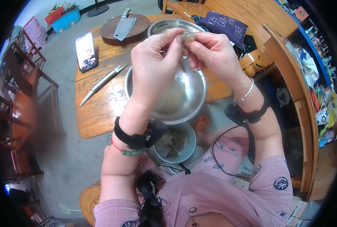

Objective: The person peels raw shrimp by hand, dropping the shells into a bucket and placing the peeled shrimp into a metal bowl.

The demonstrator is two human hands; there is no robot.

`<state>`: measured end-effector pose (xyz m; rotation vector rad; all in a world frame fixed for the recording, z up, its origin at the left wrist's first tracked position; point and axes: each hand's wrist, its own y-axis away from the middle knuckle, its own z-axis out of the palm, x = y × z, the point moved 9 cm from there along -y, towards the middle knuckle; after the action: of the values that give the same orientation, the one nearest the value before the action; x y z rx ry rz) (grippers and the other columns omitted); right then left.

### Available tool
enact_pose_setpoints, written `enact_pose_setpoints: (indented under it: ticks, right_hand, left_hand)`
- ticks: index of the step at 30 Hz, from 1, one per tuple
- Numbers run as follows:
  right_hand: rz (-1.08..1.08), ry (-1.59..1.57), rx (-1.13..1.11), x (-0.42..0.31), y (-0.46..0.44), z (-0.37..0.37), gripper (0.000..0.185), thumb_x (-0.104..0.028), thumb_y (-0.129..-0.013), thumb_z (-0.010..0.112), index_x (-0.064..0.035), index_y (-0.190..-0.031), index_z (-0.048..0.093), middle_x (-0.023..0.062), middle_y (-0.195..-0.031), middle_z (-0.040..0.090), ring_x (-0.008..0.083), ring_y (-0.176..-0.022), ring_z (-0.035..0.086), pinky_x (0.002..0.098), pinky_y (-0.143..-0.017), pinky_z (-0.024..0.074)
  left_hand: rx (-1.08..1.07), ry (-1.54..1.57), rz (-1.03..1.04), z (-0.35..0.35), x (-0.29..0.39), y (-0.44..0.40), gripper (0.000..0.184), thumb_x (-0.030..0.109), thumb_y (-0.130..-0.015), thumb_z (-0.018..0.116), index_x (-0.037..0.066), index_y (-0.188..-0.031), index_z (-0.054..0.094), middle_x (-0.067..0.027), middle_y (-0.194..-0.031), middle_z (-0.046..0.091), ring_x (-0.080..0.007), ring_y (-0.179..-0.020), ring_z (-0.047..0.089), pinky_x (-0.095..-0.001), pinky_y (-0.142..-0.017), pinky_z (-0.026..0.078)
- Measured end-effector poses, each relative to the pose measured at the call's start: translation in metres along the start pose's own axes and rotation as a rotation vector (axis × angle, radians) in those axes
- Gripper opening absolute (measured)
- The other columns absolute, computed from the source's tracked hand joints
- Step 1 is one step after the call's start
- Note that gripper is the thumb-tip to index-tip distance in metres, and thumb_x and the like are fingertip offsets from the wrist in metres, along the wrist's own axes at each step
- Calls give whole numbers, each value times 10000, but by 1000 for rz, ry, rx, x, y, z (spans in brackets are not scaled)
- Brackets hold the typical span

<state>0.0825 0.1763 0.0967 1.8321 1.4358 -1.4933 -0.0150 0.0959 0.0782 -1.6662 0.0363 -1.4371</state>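
A small, translucent grey shrimp [188, 36] is pinched between the fingertips of both hands, raised over a large steel bowl [197, 96]. My left hand [157, 55] grips it from the left with thumb and forefinger. From the other side, my right hand [214, 49] has its fingers closed on it too. Cloudy liquid seems to lie in the bowl, though my left hand and wrist hide part of it. Behind my hands stands a second steel bowl [164, 24], its contents mostly covered. Below the table edge, a grey-blue bucket [193, 147] holds what look like shrimp shells.
On the wooden table [94, 121] lie a pointed metal tool [103, 84], a lit phone [86, 53] and a round chopping board [106, 34] bearing a cleaver [125, 28]. A dark printed cushion [223, 28] sits beyond, beside a wooden cabinet [289, 68] at right.
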Motion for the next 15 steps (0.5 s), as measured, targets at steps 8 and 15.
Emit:
enact_pose_setpoints:
  ticks: [8, 15]
  right_hand:
    - [-7, 39, -1, -2, 1, -3, 180, -95, -936, 528, 18, -884, 658, 26, -701, 631, 71, -581, 601, 201, -516, 488]
    - [-1, 89, 52, -9, 2, 0, 201, -112, -938, 517, 27, -889, 654, 35, -701, 631, 81, -584, 609, 205, -512, 491]
  left_hand:
    - [41, 63, -42, 0, 0, 2, 208, 23, -859, 632, -50, -1048, 680, -89, -794, 707, -74, -696, 629, -221, -641, 504]
    - [40, 198, -207, 2, -17, 2, 223, 42, -865, 640, -67, -1056, 677, -55, -791, 697, -48, -695, 604, -202, -617, 491]
